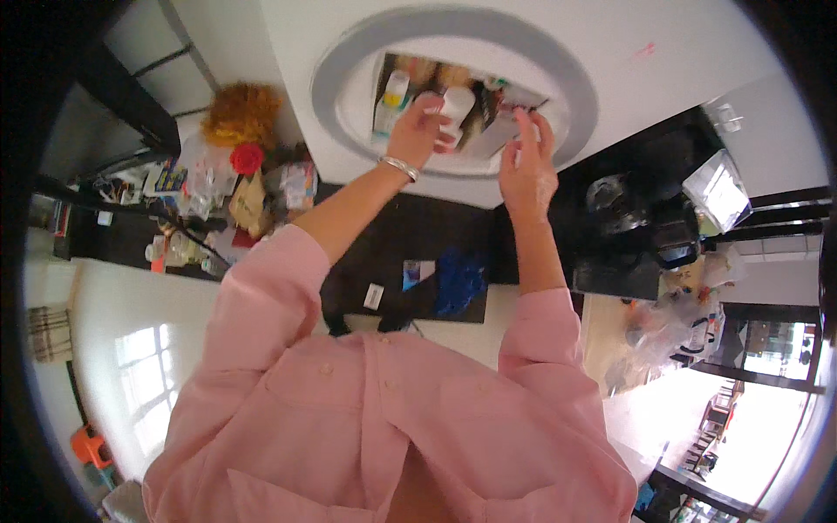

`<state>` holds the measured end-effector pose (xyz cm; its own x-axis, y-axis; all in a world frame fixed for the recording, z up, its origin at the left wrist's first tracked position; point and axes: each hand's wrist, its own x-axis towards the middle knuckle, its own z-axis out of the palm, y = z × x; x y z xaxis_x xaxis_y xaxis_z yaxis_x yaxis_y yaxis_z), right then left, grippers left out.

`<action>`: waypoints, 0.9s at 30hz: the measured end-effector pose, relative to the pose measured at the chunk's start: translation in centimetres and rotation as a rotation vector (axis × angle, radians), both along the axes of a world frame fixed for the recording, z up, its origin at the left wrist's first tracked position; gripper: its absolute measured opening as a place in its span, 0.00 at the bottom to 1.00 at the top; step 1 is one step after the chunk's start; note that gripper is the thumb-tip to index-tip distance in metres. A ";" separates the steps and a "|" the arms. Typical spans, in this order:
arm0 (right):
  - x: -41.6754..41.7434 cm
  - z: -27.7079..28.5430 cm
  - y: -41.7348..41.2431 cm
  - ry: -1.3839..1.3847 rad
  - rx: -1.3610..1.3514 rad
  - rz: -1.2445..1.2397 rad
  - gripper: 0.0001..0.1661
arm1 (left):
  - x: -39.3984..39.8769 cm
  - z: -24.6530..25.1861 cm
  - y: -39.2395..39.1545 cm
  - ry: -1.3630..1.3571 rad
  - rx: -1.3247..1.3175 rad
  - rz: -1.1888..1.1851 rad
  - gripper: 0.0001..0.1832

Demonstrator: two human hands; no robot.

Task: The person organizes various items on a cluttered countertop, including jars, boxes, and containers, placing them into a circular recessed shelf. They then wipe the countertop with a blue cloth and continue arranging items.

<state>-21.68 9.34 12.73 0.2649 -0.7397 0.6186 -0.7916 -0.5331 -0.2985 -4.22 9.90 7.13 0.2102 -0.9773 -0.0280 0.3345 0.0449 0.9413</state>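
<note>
A rectangular recess (pixel 427 67) holding several bottles and small containers lies inside an oval grey ring (pixel 330 88) on a white surface. My left hand (pixel 418 133), with a silver-coloured bracelet (pixel 400 168) at the wrist, reaches into the recess. Its curled fingers overlap a white container (pixel 460 99); blur hides whether they grip it. Left of that hand stands a white bottle with a yellow label (pixel 395 88). My right hand (pixel 531 167) is at the recess's right side, its bent fingers against or beside a pale grey flat piece (pixel 495 135). Whether it is held cannot be made out.
Below the recess is a dark tabletop (pixel 366 229) with blue fabric (pixel 461 281) and a small white card (pixel 373 296). At left are a red artificial flower (pixel 246 159) and plastic bags (pixel 203 173). A clear plastic box (pixel 718 189) sits at right.
</note>
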 end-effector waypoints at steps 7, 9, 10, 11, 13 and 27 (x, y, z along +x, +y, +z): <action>-7.2 -18.8 9.5 0.175 0.736 0.111 0.21 | 6.7 -12.6 10.2 -0.683 0.237 -0.032 0.17; -6.4 -22.4 12.2 0.381 0.946 0.035 0.25 | 8.2 -18.7 15.4 -0.951 0.289 -0.287 0.24; -6.2 -23.9 13.2 0.402 1.013 0.075 0.28 | 8.3 -20.7 17.8 -1.036 0.301 -0.468 0.29; -6.2 -25.3 13.8 0.422 1.075 0.105 0.30 | 7.5 -21.3 19.5 -1.115 0.380 -0.644 0.35; -5.3 -27.2 14.4 0.510 1.109 0.123 0.36 | 6.1 -22.5 22.9 -1.200 0.414 -0.861 0.50; -1.0 -36.5 11.7 0.494 0.917 0.006 0.26 | -1.3 -26.4 25.0 -0.881 0.665 -0.074 0.29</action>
<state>-22.70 21.03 -23.80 0.3405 -0.8691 -0.3587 -0.9341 -0.2693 -0.2342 -5.55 34.85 -19.29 0.3562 -0.8337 -0.4219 -0.4837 -0.5509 0.6801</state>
